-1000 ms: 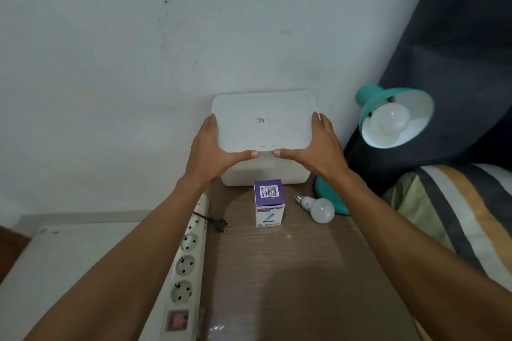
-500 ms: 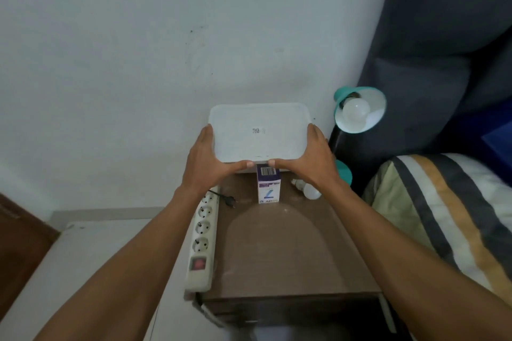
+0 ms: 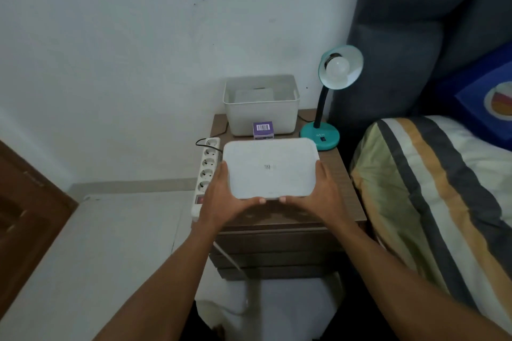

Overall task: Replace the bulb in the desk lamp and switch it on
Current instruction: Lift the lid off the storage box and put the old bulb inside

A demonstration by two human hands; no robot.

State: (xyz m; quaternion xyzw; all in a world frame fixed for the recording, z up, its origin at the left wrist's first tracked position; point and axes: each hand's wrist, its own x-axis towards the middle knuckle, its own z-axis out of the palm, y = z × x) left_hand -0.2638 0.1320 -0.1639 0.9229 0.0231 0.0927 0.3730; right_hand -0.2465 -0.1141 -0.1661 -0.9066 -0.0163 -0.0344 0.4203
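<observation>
A teal desk lamp (image 3: 321,130) stands at the back right of the wooden nightstand (image 3: 339,174), with a white bulb (image 3: 337,67) in its shade. Both hands hold a white lid (image 3: 270,167) flat above the nightstand: my left hand (image 3: 221,196) grips its left edge, my right hand (image 3: 318,194) its right edge. Behind it sits the uncovered white storage box (image 3: 260,116) against the wall. A purple bulb carton (image 3: 263,130) stands in front of the box, partly hidden by the lid. The loose spare bulb is hidden.
A white power strip (image 3: 206,171) with a red switch lies along the nightstand's left edge; a black plug cord (image 3: 202,142) lies at its far end. A striped pillow (image 3: 432,188) and grey headboard are on the right. A brown door is at the left.
Both hands lifted the lid off the storage box and brought it toward me, over the nightstand. The box now stands uncovered. The camera pulled back and higher.
</observation>
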